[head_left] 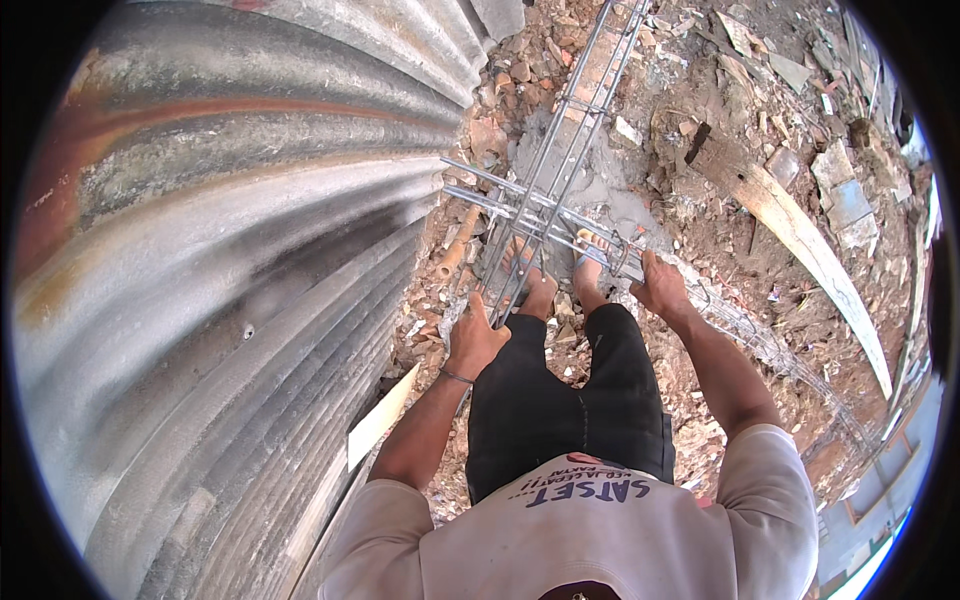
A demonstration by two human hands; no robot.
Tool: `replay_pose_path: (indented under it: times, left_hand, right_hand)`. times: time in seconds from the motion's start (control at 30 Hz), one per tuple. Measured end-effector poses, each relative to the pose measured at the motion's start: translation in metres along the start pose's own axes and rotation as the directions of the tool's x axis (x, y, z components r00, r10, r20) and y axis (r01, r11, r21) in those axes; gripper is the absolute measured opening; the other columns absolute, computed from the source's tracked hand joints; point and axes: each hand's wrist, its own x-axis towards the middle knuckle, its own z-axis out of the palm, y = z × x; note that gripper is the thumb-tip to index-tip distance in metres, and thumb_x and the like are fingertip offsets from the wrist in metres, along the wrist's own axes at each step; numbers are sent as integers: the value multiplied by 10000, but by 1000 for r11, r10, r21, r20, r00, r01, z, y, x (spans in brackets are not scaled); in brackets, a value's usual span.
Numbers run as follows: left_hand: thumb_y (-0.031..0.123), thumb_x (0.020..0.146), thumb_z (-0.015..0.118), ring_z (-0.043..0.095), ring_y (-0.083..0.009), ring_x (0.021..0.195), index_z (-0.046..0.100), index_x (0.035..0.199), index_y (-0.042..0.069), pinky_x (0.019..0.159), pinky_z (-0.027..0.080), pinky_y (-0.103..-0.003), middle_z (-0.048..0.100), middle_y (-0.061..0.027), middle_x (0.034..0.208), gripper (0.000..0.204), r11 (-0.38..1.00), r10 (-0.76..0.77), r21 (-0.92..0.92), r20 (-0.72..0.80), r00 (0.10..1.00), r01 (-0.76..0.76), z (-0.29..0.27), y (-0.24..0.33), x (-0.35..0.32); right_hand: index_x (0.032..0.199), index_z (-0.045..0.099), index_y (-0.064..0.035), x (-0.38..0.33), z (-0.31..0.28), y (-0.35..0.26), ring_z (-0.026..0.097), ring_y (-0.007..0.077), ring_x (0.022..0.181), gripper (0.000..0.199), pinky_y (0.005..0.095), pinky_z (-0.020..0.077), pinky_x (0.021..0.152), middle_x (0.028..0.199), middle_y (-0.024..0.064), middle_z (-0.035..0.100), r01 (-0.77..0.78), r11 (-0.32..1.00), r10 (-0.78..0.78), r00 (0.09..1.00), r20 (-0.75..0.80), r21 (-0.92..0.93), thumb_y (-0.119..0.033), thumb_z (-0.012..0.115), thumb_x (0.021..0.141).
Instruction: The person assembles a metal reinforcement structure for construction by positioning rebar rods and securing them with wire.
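A long steel rebar cage [563, 140], tied with square stirrups, runs from the far edge down toward my feet. Shorter steel bars [520, 207] cross it near its close end, reaching from the roofing sheets on the left to my right side. My left hand [478, 337] is closed around the near end of the long cage, beside my left knee. With its fingers wrapped round the right end of the crossing bars, my right hand [661, 286] is closed too. My feet [590, 262] stand beneath the crossing, partly hidden by the bars.
Corrugated grey roofing sheets [270, 190] fill the left side. Broken rubble [700, 150] covers the ground, with wet grey mortar [612, 190] under the cage. A curved pale plank [815, 255] lies to the right. A bamboo piece [460, 243] rests left of my feet.
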Motion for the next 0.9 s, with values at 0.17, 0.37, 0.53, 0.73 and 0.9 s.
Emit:
replay_pose_path:
  times: [0.17, 0.37, 0.53, 0.73, 0.9]
  left_hand:
    - [237, 733, 751, 654, -516, 836, 383, 1235, -39, 767, 536, -558, 657, -329, 870, 681, 999, 45, -28, -19, 999, -46, -36, 22, -35]
    - [236, 700, 752, 653, -522, 825, 360, 1316, -88, 756, 537, -543, 652, -342, 872, 799, 1000, 12, 3, 21, 1000, -12, -74, 45, -69]
    - [233, 697, 751, 655, -512, 825, 382, 1281, -76, 757, 541, -544, 655, -338, 868, 757, 999, 45, 17, -64, 997, -44, -126, 56, -93]
    - [244, 693, 758, 657, -506, 840, 370, 1319, -65, 752, 546, -537, 659, -327, 841, 799, 999, 44, 5, -93, 995, -44, -162, 52, -110]
    - [268, 685, 778, 650, -519, 842, 384, 1269, -43, 765, 530, -557, 654, -335, 825, 770, 992, 46, 125, -165, 985, -26, -236, 64, -127]
  right_hand:
    - [1129, 417, 4, -31, -34, -11, 649, 449, 942, 546, 521, 503, 855, 977, 255, 647, -43, 999, 44, 997, 63, -23, -263, 728, 769]
    - [1141, 417, 4, -58, -66, -13, 652, 436, 953, 571, 508, 519, 848, 988, 260, 654, -33, 999, 34, 996, 77, -14, -283, 729, 758]
    - [1174, 415, -1, -81, -108, -15, 646, 444, 966, 595, 504, 519, 863, 1040, 267, 642, -60, 997, 62, 996, 63, -46, -308, 730, 773]
    - [1143, 417, 22, -101, -126, -21, 635, 468, 934, 578, 525, 510, 833, 986, 287, 640, 2, 1000, -2, 1000, 6, -30, -292, 730, 772]
    - [1164, 412, 22, -123, -153, -27, 634, 457, 1000, 597, 521, 514, 865, 1059, 291, 632, -42, 999, 42, 999, 15, 1, -306, 730, 778]
